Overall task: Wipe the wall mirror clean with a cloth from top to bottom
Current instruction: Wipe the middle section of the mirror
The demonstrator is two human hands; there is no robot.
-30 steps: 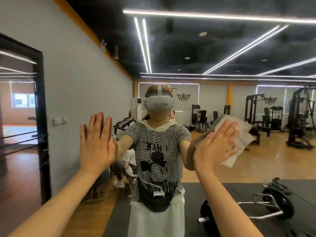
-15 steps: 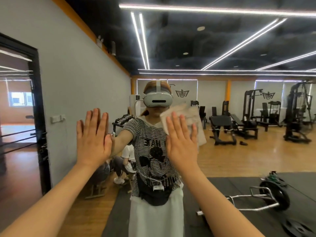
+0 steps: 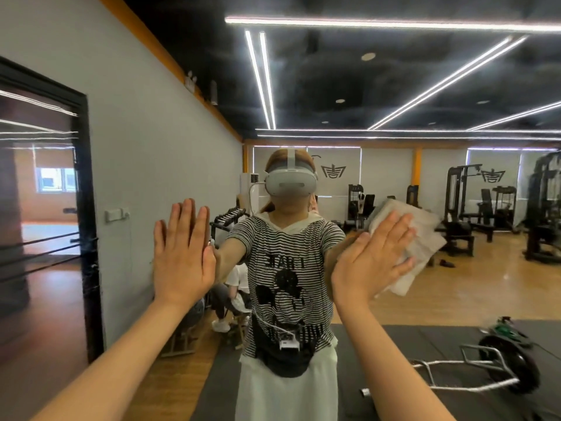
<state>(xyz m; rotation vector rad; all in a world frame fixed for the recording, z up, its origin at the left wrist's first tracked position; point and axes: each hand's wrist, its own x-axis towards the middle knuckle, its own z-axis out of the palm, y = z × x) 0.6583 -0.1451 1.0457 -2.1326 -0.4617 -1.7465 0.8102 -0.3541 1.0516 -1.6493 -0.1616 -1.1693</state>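
Both your arms are up and out in front of you, flat against the mirror (image 3: 394,86). Your left hand (image 3: 182,253) is planted on the glass, palm down, fingers (image 3: 188,220) straight and close together, holding nothing. Your right hand (image 3: 376,256) leans over to the right, fingers straight and side by side, pressing the cloth (image 3: 422,238) onto the glass. That cloth is white and folded, and it pokes out past your fingertips and below the edge of your palm, at about chest height on the mirror, right of the middle. Between your two hands the glass shows your reflection: a white headset (image 3: 290,182), a striped shirt (image 3: 288,268), a dark waist bag (image 3: 285,357). Off to the left runs the mirror's black frame (image 3: 88,238), touching the grey wall. Down in the lower right of the glass there is a barbell (image 3: 510,366) lying on a dark mat (image 3: 425,344), and gym machines (image 3: 473,208) stand well back across the wooden floor.
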